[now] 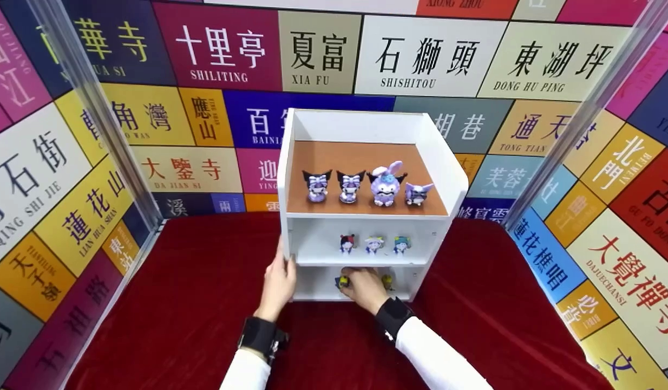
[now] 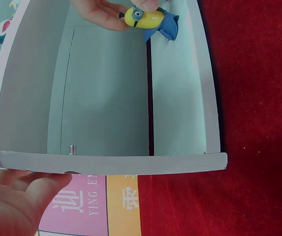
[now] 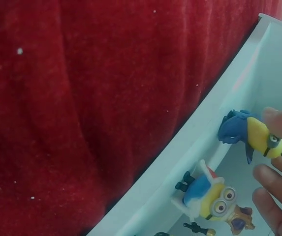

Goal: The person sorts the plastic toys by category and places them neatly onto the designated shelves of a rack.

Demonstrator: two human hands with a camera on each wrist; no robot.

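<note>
Our left hand [image 1: 280,281] rests with straight fingers against the left side panel of the white shelf unit [image 1: 447,179], its grip open and flat on the panel's outer edge; the left wrist view shows the same palm [image 2: 17,201] just beside that edge. The unit stands on the red desk [image 1: 193,303]. On its brown top shelf we see four purple figures [image 1: 366,187] in a row, and on the middle shelf three small figures [image 1: 373,244] side by side. Our right hand [image 1: 364,287] reaches into the bottom shelf, its grip closed in a pinch on a yellow toy with blue trousers [image 3: 256,135], held just above the shelf floor; the left wrist view shows it between the fingertips [image 2: 148,18]. Just beside it a second yellow toy in a red and white hat [image 3: 209,196] lies on the bottom shelf, near our fingers [image 3: 273,177].
</note>
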